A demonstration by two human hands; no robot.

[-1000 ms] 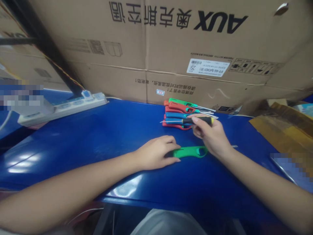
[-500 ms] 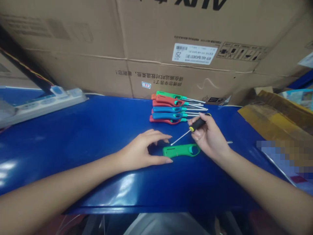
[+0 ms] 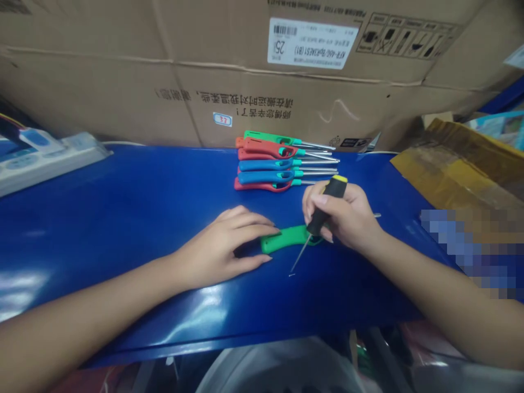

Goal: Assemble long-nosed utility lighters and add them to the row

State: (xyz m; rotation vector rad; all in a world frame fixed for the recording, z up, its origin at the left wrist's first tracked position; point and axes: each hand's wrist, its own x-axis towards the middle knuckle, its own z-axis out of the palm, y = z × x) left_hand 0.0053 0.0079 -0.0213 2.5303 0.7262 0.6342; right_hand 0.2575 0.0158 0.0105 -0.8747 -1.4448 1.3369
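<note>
A green stick lighter (image 3: 289, 238) lies on the blue table. My left hand (image 3: 223, 245) is at its left end, fingers over the top edge and thumb along the near edge, lightly gripping it. In my right hand (image 3: 347, 215) is a screwdriver (image 3: 326, 204) with a black and yellow handle, tilted with its tip down and to the left. The tip is on the near side of the lighter, beside a small shiny bit (image 3: 292, 275) too small to name. My right hand and the handle hide the lighter's trigger end; its metal tube (image 3: 377, 215) shows beyond.
Several red, blue and green stick lighters (image 3: 266, 179) lie stacked behind my hands, tubes to the right. A large cardboard box (image 3: 123, 98) stands along the back. At left is a white power strip (image 3: 53, 158); at right, a taped brown carton (image 3: 462, 164).
The screwdriver has turned more upright, and its tip has moved from above the lighter to its near side. My left fingers have closed onto the lighter's end. The view has shifted.
</note>
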